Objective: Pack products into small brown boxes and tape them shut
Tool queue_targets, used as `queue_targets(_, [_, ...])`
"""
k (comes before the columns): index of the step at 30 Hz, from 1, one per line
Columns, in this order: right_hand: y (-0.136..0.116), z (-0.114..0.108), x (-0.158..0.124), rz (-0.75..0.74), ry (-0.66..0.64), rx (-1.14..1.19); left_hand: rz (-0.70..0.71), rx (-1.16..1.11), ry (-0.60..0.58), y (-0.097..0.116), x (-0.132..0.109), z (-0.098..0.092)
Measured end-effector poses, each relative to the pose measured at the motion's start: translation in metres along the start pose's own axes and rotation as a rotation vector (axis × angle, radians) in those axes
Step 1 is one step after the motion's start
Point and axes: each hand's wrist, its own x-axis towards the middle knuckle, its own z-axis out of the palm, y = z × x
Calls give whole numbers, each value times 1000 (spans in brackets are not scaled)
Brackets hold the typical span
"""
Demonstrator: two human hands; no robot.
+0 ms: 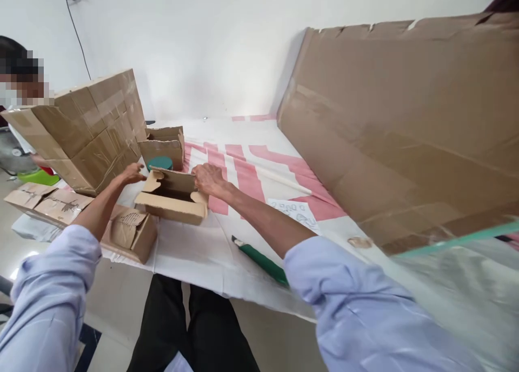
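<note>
Before wall [211, 47], on table [182, 253]: open box [172, 205], near front edge. Right hand [209, 178], seemingly pinching its back rim; left hand [133, 173] just beside, half spread. Best to support both ends evenly, without bending the flaps [154, 181].

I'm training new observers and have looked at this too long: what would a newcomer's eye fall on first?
Probably the huge brown cardboard piece filling much of the right side. Next, left of centre, the small open box, with the right hand gripping its back right corner and the left hand near its left end. Behind that hand, the taped carton stack rises at far left.
</note>
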Motion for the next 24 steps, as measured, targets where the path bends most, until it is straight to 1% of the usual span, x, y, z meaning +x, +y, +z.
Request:
queue_targets(1, [-1, 1, 0, -14, 44, 29, -5, 54, 12, 7, -10, -15])
queue_targets(2, [-1, 2, -4, -42, 116, 73, -3, 100, 23, 13, -23, -29])
queue_targets(4, [3, 9, -22, -142, 319, 182, 44, 169, 59, 20, -61, -56])
queue_targets(5, [5, 15, -35, -209, 418, 225, 153, 277, 91, 21, -84, -67])
queue_targets(6, [5, 22, -49, -281, 483, 239, 255, 364, 135, 20, -110, -76])
queue_targets(7, [4, 30, -64, -350, 495, 216, 318, 423, 175, 18, -136, -83])
queue_targets(9, [-5, 47, -86, -460, 426, 101, 384, 486, 270, 11, -185, -93])
queue_targets(11, [-21, 64, -95, -476, 334, -35, 405, 525, 379, 1, -225, -98])
queue_targets(13, [-40, 76, -88, -412, 243, -146, 413, 568, 506, -13, -253, -103])
queue_targets(15, [-57, 83, -72, -333, 157, -224, 385, 594, 612, -33, -271, -108])
queue_targets(16, [-63, 85, -62, -303, 129, -252, 350, 590, 646, -44, -276, -110])
queue_targets(18, [-69, 87, -39, -268, 126, -293, 238, 528, 679, -69, -281, -113])
queue_targets(21, [-65, 91, -3, -222, 185, -326, 65, 336, 668, -103, -281, -111])
queue_targets(24, [-54, 97, 39, -177, 232, -339, -1, 194, 617, -124, -278, -105])
